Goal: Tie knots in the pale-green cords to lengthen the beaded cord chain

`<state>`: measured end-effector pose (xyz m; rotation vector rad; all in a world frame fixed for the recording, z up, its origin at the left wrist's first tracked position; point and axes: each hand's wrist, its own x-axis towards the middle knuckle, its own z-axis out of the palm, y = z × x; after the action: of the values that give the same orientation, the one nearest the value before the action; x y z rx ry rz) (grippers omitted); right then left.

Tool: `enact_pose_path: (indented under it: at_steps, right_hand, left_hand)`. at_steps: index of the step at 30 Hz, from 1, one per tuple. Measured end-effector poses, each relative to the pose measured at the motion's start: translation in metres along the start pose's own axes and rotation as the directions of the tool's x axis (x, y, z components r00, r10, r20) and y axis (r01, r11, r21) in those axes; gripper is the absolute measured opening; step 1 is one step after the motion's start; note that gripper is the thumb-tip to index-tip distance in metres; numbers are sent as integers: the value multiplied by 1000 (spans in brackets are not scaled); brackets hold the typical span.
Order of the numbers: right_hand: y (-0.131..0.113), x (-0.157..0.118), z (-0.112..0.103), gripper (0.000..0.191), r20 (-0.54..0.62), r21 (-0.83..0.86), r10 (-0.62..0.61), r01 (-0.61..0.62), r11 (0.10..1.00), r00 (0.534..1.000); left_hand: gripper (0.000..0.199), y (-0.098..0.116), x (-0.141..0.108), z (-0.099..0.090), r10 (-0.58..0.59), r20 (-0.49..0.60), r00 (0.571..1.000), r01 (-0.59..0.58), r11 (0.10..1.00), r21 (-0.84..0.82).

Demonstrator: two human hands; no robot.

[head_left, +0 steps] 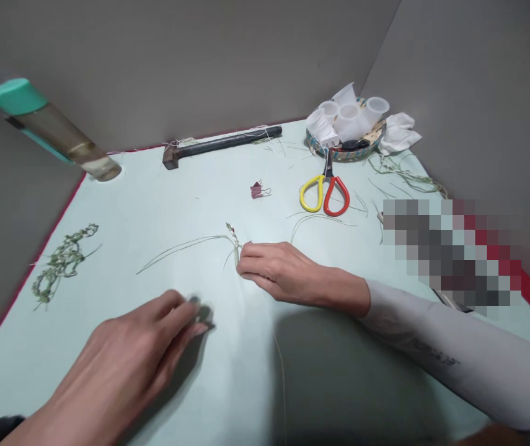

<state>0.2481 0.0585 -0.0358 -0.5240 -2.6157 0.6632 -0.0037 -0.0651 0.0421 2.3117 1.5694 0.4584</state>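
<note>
Cord (231, 231), knotted, lay pinched by the right hand (278, 267), central on the worktop (120, 217); left hand (146, 337) gripped a blurred small object (204, 313). Loose strands (181, 244) seemed liable to tangle if that hand dragged across.

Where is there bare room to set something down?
Free: between the bottle, hammer and green braid; between the long thread and grey sleeve. Crowded: the far right corner, with basket, cups, scissors and loose strands; and the middle, where the right hand holds knotted fibre.
</note>
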Motion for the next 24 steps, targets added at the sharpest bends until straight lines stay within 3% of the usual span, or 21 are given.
enact_pose_path:
  at_steps: [2, 8, 18, 24]
  right_hand:
    - [1, 0, 1, 23, -9, 1, -9, 9, 1000, 1000]
    - [5, -2, 4, 21, -34, 35, -30, 31, 999, 999]
    - [6, -2, 5, 23, -65, 41, -52, 55, 998, 997]
    - [5, -7, 2, 23, -75, 84, -20, 26, 996, 997]
  left_hand:
    - [25, 1, 16, 4, 113, -34, 993, -111, 992, 60]
    - [30, -8, 64, 35, 210, -76, 975, -211, 978, 5]
    - [18, -18, 63, 60, 284, -241, 928, -287, 958, 23]
    - [13, -15, 65, 62, 278, -275, 920, -275, 960, 52]
